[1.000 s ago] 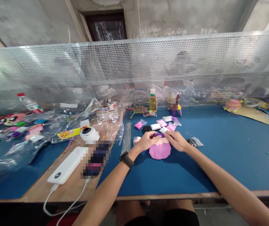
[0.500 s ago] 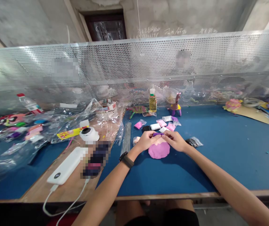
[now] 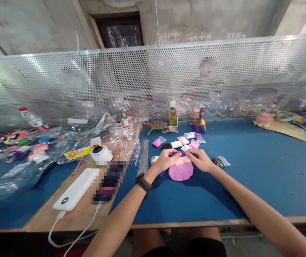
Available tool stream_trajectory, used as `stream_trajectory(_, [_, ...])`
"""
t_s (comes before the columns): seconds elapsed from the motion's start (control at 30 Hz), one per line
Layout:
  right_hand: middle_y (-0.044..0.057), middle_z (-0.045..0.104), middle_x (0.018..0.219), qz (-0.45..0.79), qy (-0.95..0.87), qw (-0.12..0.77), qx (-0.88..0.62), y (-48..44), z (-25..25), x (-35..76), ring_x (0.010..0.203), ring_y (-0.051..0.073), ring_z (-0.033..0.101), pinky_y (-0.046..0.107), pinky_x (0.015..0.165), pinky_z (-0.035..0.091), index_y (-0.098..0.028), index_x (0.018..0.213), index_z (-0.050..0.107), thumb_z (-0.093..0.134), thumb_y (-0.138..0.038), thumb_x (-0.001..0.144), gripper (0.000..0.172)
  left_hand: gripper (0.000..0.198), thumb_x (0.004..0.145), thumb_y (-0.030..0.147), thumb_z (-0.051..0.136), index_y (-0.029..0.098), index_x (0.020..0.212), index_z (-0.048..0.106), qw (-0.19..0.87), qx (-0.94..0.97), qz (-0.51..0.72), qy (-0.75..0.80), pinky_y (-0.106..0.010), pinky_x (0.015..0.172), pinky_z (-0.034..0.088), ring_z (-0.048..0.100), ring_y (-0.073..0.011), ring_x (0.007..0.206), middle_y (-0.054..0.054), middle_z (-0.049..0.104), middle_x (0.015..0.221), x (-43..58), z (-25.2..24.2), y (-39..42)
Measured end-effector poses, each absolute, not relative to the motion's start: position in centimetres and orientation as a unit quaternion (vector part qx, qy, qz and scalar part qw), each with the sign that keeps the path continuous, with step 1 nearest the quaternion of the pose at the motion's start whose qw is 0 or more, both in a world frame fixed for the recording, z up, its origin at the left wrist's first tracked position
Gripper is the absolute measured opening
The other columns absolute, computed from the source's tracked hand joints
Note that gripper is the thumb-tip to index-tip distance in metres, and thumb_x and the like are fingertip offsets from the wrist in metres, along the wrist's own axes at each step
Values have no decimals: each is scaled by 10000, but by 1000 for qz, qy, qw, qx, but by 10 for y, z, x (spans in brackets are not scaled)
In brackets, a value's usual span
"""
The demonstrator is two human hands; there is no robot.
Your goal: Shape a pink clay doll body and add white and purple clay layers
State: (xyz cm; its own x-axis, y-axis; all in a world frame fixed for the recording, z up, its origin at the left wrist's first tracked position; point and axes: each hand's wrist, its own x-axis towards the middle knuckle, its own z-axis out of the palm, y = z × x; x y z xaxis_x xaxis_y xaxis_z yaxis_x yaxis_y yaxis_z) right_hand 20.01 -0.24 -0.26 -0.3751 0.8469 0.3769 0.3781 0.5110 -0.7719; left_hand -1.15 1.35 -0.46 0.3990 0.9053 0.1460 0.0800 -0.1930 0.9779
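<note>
A flat, rounded piece of modelling clay (image 3: 181, 172) lies on the blue table in front of me, mostly pinkish purple with a pale pink band near its far side. Along that far edge runs a dark purple clay strip (image 3: 180, 154). My left hand (image 3: 166, 159), with a dark band on its wrist, pinches the strip's left part. From the other side, my right hand (image 3: 201, 160) has its thumb and fingers closed on the right part. The fingertips partly cover the strip. Small packets of pink clay (image 3: 194, 144) and white clay (image 3: 176, 144) lie just beyond my hands.
Thin wires (image 3: 143, 157) lie left of my hands. Farther left are a white power bank (image 3: 75, 191), a phone (image 3: 110, 182), a white camera (image 3: 101, 153) and plastic wrapping. Behind stand a bottle of yellow liquid (image 3: 173, 117) and a clay animal figure (image 3: 200, 121). A black packet (image 3: 221, 161) is at right.
My thumbs have moved slightly apart, and more of the dark purple strip shows between them. The clay piece stays in place. At the far left edge, another person's hand has come further into view.
</note>
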Motion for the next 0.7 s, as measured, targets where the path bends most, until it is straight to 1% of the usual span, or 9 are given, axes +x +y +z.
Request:
stream_trajectory(0.13, [-21,450,597,364,-748,396,-387,-1,-5,204,574,129,468,253,559,388,-188,633,479,486,-508,969,464,397,801,499,707,105,844,720,509,662,404,373,-234,558,360,485,-113,615,-20,608,684,-10,-5,13])
stream_trajectory(0.23, [-20,457,593,402,-727,404,-385,1,-7,204,578,136,505,257,575,440,-190,622,472,508,-530,953,475,387,804,491,703,105,833,725,506,660,410,374,-236,575,374,496,-119,635,-26,618,693,-10,-5,14])
stream_trajectory(0.33, [-16,482,591,422,-710,407,-390,0,-6,201,573,137,513,255,555,449,-188,641,508,514,-550,949,476,393,794,485,716,109,904,740,518,658,406,365,-238,612,405,542,-134,690,-53,672,789,-11,-4,16])
stream_trajectory(0.43, [-13,514,636,425,-703,412,-395,-1,-5,197,576,130,501,245,528,450,-181,733,595,555,-557,929,426,413,793,478,725,117,994,742,519,665,400,359,-240,627,428,578,-151,737,-76,704,888,-11,-4,17])
stream_trajectory(0.53, [-3,546,682,404,-710,418,-397,-2,-5,194,599,128,503,240,533,460,-175,799,646,579,-546,918,395,382,824,472,696,113,945,739,497,676,405,363,-231,588,412,555,-138,686,-61,682,821,-10,-4,15])
stream_trajectory(0.63, [2,553,676,397,-716,415,-397,-1,-6,195,609,131,519,240,543,478,-174,776,638,570,-542,923,402,361,857,466,654,110,872,715,482,677,413,373,-221,540,372,505,-116,621,-33,628,734,-9,-2,12])
stream_trajectory(0.7, [4,557,678,402,-713,413,-399,-1,-7,195,612,133,532,239,542,489,-176,774,630,568,-544,923,402,359,868,467,638,113,863,699,478,675,418,376,-219,524,357,493,-111,608,-27,614,733,-8,-1,11])
